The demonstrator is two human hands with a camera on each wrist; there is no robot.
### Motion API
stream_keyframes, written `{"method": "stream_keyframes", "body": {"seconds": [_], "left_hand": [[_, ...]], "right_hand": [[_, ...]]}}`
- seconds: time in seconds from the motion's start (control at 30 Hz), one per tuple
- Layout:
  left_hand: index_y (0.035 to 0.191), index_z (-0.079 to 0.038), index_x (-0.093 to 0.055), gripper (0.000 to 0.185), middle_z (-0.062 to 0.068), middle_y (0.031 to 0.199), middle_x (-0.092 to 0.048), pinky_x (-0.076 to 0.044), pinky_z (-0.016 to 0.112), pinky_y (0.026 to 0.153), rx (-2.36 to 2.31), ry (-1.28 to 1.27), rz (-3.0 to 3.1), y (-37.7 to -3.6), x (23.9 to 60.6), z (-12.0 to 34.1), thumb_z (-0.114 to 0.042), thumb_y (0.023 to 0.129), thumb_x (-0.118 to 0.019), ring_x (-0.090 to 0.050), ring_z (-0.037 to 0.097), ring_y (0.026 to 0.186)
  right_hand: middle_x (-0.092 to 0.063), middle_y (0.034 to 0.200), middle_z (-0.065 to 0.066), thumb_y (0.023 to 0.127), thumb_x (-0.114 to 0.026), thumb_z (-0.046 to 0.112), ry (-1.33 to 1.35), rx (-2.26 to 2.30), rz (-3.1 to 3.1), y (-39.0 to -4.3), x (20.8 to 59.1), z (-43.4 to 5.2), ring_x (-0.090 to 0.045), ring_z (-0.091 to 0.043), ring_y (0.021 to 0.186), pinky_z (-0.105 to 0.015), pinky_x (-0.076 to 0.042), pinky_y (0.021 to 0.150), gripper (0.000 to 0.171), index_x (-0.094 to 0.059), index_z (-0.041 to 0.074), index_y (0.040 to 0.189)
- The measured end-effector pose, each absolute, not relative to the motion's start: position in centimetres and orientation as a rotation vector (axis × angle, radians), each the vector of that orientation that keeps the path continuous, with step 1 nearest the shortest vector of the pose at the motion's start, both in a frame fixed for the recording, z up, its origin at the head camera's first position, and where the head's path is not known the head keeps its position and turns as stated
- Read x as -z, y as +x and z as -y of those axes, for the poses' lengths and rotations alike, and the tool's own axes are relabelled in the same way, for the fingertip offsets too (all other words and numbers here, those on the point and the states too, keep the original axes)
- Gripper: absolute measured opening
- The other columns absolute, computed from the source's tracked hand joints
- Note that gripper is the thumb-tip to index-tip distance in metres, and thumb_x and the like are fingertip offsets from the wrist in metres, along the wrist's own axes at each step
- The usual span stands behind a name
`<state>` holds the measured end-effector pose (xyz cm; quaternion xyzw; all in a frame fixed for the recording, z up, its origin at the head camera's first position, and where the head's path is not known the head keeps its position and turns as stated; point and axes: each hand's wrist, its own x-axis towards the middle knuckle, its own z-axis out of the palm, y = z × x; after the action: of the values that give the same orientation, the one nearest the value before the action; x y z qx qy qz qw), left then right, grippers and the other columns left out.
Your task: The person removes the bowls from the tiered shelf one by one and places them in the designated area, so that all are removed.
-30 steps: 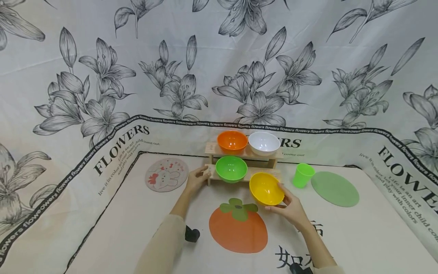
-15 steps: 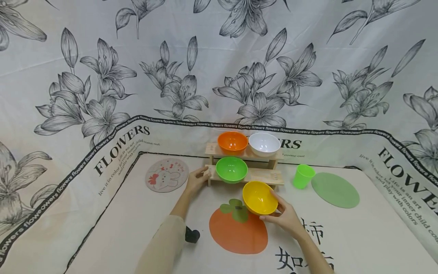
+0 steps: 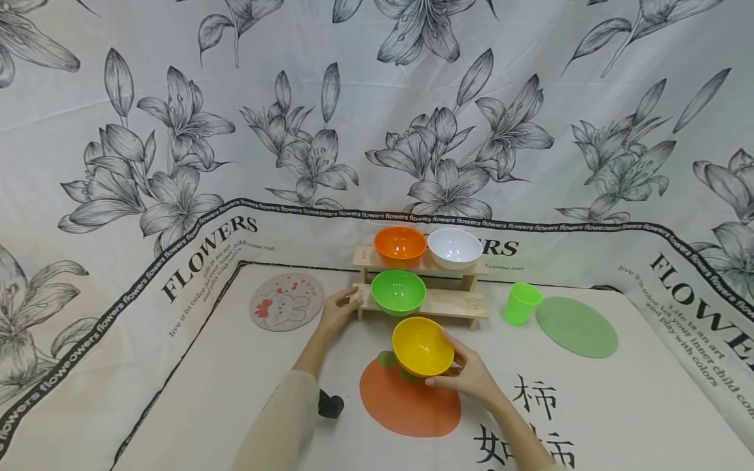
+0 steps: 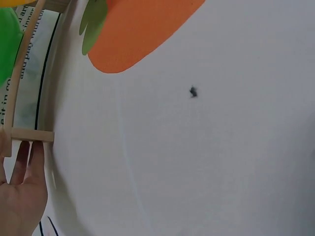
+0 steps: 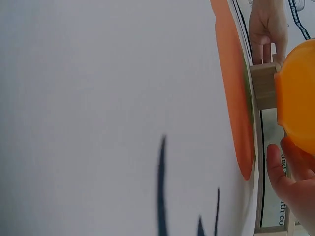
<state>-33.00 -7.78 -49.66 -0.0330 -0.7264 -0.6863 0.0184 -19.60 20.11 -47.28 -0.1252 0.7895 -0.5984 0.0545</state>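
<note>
My right hand (image 3: 473, 376) holds a yellow bowl (image 3: 422, 347) by its right side, with the thumb low and the fingers at the rim. The bowl is raised and tilted over the orange persimmon print (image 3: 412, 409), in front of a two-tier wooden stand (image 3: 450, 302). My left hand (image 3: 338, 312) grips the left end of the stand's lower tier; its fingers (image 4: 33, 164) meet the stand's leg in the left wrist view. A green bowl (image 3: 398, 292) sits on the lower tier at the left. On the upper tier are an orange bowl (image 3: 400, 246) and a white bowl (image 3: 455, 248).
Right of the stand stands a green cup (image 3: 522, 303), beside a round green mat (image 3: 577, 327). A round rabbit-print mat (image 3: 287, 301) lies left of my left hand. Behind everything hangs a floral cloth (image 3: 330, 157).
My right hand has carried the yellow bowl left and toward me, from in front of the lower tier's right end to over the persimmon print. The left hand stays at the stand.
</note>
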Motion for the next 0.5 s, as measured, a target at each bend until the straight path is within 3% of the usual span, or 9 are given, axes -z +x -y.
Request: {"method": "stream_keyframes", "body": {"seconds": [0.5], "left_hand": [[0.128, 0.001, -0.056, 0.044, 0.027, 0.119, -0.057, -0.054, 0.034, 0.087, 2.154, -0.069, 2.272, -33.0, 49.7, 8.0, -0.012, 0.088, -0.066, -0.058, 0.028, 0.1]], "right_hand": [[-0.033, 0.146, -0.024, 0.075, -0.08, 0.015, -0.612, 1.746, -2.324, -20.8, 48.0, -16.2, -0.049, -0.04, 0.119, -0.029, -0.053, 0.088, 0.091, -0.026, -0.004, 0.145]]}}
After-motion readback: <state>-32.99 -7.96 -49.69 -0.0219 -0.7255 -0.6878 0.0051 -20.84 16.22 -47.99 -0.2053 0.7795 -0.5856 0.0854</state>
